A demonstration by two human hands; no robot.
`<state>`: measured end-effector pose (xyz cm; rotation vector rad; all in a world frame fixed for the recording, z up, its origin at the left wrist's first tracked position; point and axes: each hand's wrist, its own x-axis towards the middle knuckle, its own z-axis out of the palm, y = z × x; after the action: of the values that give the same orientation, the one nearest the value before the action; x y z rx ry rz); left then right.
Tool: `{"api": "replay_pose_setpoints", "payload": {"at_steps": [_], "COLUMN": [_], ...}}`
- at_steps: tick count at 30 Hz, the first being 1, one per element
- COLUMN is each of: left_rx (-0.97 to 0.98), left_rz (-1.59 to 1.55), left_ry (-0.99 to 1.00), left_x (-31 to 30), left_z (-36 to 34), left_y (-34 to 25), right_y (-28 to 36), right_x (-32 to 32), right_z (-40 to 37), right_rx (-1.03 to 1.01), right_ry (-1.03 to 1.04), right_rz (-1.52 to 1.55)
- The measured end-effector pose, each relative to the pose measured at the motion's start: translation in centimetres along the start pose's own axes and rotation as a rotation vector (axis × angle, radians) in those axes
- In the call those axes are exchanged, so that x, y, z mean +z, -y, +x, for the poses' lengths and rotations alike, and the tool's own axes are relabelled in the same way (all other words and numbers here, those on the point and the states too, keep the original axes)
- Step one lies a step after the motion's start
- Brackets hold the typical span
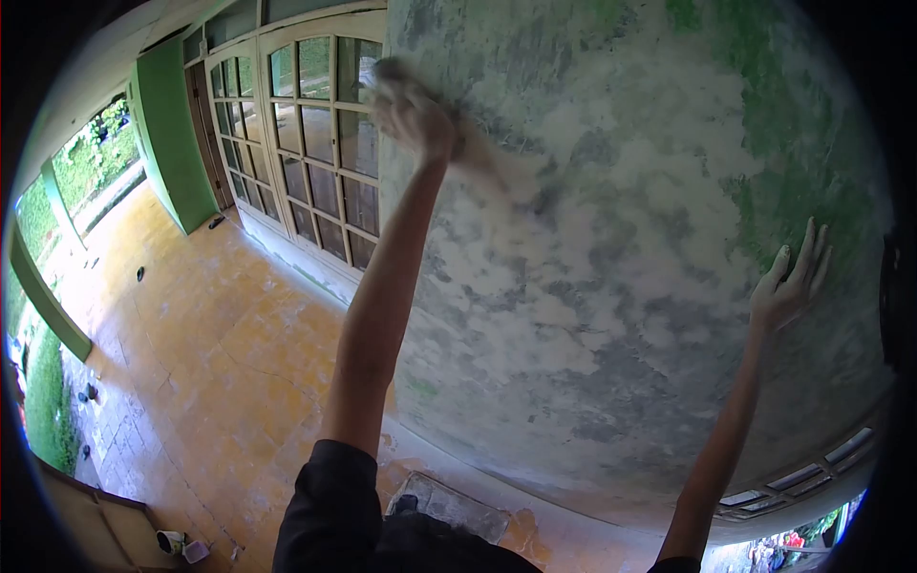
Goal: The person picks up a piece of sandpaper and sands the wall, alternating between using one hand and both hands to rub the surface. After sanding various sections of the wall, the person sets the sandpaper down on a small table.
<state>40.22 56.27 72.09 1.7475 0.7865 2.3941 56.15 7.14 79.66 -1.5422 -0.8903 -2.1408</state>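
My left hand (413, 116) is raised high against the patchy wall (592, 258), close to the window frame. It is smeared by motion. Its fingers press over something dark and thin against the surface, which I cannot make out. My right hand (791, 282) rests lower down on the right, fingers stretched and lying on the wall beside remaining green paint (798, 124); nothing is in it. Pale powder coats its fingers. Much of the wall shows whitish and grey blotches.
A cream-framed glass-paned door (320, 134) adjoins the wall on the left. Below lies a worn yellow tiled floor (229, 344), with a grey slab-like thing (449, 506) near my body. A white cup (170, 541) stands at lower left. A green pillar (172, 134) rises beyond.
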Motion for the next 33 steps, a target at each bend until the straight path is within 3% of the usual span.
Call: {"api": "replay_pose_setpoints", "payload": {"at_steps": [2,4,6,7,9,10,11,15,16,18,19,21,22,24,25,27,28,30,31,33], "left_rx": [-0.440,0.018,0.719,0.715,0.807,0.608,0.337,-0.267,0.104,0.190,0.194,0.860,0.857,0.526,0.528,-0.024,-0.023,0.338,0.344,0.981], "left_rz": [0.005,-0.151,-0.341,-0.337,-0.163,-0.464,-0.295,0.040,0.126,-0.157,-0.151,-0.261,-0.257,-0.244,-0.246,0.005,0.001,-0.053,-0.048,-0.219], "left_ry": [-0.105,-0.014,0.238,0.241,0.515,0.437,0.287,-0.120,-0.173,0.208,0.206,0.500,0.498,0.385,0.387,-0.016,-0.012,0.144,0.144,0.561], "left_x": [-2.5,-3.0,-5.1,-5.7,-6.4,-5.4,-2.0,-2.7,-3.1,-6.4,-6.8,-7.7,-8.0,-8.4,-7.2,-5.1,-4.9,-5.4,-6.3,-8.1], "left_z": [2.1,-0.6,-1.7,-1.2,-0.1,0.8,0.1,0.9,0.1,-1.9,-2.0,-2.5,-2.1,-0.6,-0.5,-0.2,-0.6,-1.9,-2.3,-2.8], "left_y": [-5.0,-6.7,-8.0,-8.3,-8.7,-6.0,-2.1,-2.5,-3.1,-7.7,-7.4,-6.6,-6.3,-5.5,-4.1,-2.4,-2.8,-4.2,-5.2,-6.6], "right_y": [0.0,0.3,0.3,0.5,0.4,0.3,0.2,0.3,0.2,0.1,0.2,0.1,-0.1,-0.1,-0.2,0.2,0.2,0.0,0.1,-0.1], "right_x": [-0.1,-0.1,-0.1,-0.1,-0.2,-0.2,-0.1,-0.1,-0.1,0.0,0.0,-0.1,0.0,0.2,0.1,-0.1,-0.2,-0.2,-0.1,0.0], "right_z": [0.0,0.0,0.0,-0.1,0.0,0.0,0.1,0.0,0.2,0.1,0.0,0.0,-0.1,-0.1,-0.2,0.0,0.0,0.1,0.1,0.0], "right_rx": [0.005,0.016,0.024,0.024,0.035,0.030,0.016,0.022,0.017,0.001,0.005,0.021,0.010,0.006,0.006,0.011,0.008,0.003,0.001,0.003], "right_ry": [0.004,0.004,0.014,0.018,0.024,0.025,0.016,0.014,0.008,-0.002,-0.004,0.012,0.013,0.008,0.008,0.010,0.012,0.007,-0.003,0.000], "right_rz": [-0.010,-0.008,-0.035,-0.030,-0.035,-0.036,-0.027,-0.025,-0.021,-0.012,-0.007,-0.013,-0.024,-0.025,-0.031,-0.034,-0.030,-0.020,-0.006,-0.014]}}
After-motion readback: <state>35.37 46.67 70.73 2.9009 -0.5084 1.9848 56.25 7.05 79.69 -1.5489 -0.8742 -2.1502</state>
